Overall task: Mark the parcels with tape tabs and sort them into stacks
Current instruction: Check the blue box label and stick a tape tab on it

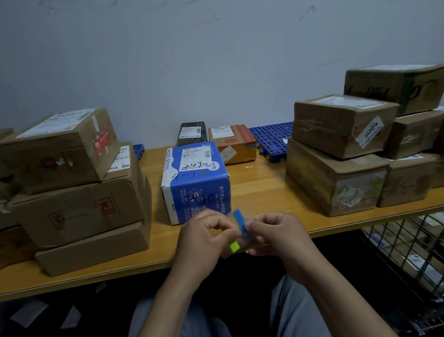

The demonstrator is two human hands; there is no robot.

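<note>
A blue and white parcel (195, 180) marked with handwritten numbers stands mid-table, just beyond my hands. My left hand (204, 237) and my right hand (273, 232) meet at the table's front edge, pinching a small strip of tabs between them: a blue tab (239, 222) on top, a green tab (234, 246) below. Both hands are closed on the strip. A stack of brown parcels (78, 191) rises at the left. Another stack of brown parcels (348, 146) stands at the right.
The wooden table (257, 186) runs along a grey wall. At the back lie a black parcel (192, 132), an orange-brown parcel (233, 143) and a blue perforated tray (272, 139). A wire basket (425, 266) with packages sits low right.
</note>
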